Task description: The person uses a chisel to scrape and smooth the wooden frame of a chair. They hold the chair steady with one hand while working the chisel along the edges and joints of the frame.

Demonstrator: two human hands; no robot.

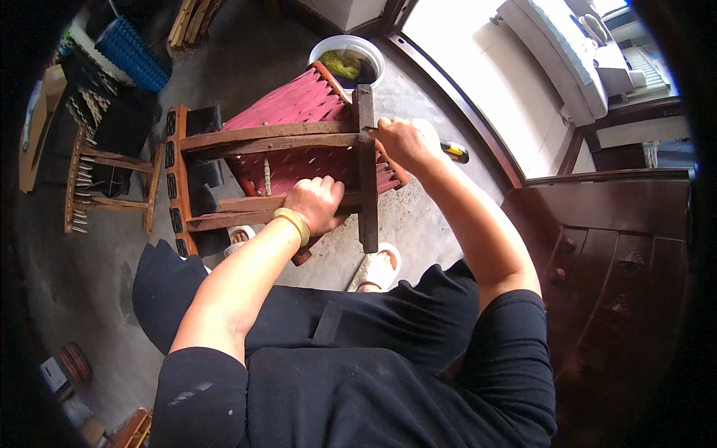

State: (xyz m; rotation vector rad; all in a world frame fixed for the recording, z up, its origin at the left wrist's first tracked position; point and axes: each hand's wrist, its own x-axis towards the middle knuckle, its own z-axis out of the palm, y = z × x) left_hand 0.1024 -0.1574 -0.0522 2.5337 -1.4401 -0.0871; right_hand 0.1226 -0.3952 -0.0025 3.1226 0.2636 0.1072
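Note:
My left hand has its fingers wrapped round a lower rail of a worn wooden stool frame, held over my lap and feet. My right hand is closed on a tool with a yellow-and-black handle; its narrow front end meets the frame's dark upright post, though the tip is hard to make out. Under the bars shows a pink woven seat with an orange edge. Black strips are fixed along the frame's orange left bar.
A white bucket with green material stands beyond the seat. Another wooden frame and a blue woven piece lie at left. Right are a doorway threshold, a brown wooden door and a white bench-like piece. My sandalled foot is below.

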